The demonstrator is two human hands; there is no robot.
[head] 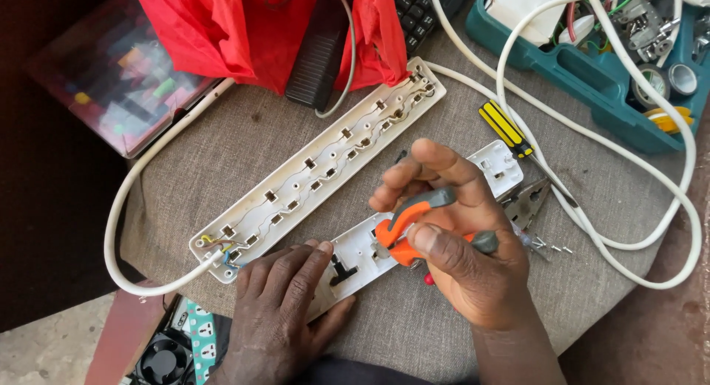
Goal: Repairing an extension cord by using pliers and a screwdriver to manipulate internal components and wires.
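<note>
My right hand [451, 237] grips pliers with orange and grey handles [405, 221], held over the white socket cover [359, 259] of a power strip. My left hand [281, 311] presses flat on the near end of that cover, fingers spread. Behind it lies the opened base of the power strip [318, 167], with metal contacts and thin wires showing inside. A white cable [129, 207] enters the base at its near left end, where coloured wire ends show. The pliers' jaws are hidden under my right hand.
A yellow and black screwdriver [510, 133] and grey pliers [529, 204] lie right of the cover, with small screws [551, 246] beside them. A teal tool case [592, 67] sits back right, red cloth [244, 26] behind, a clear plastic box [118, 74] far left. White cable [665, 207] loops right.
</note>
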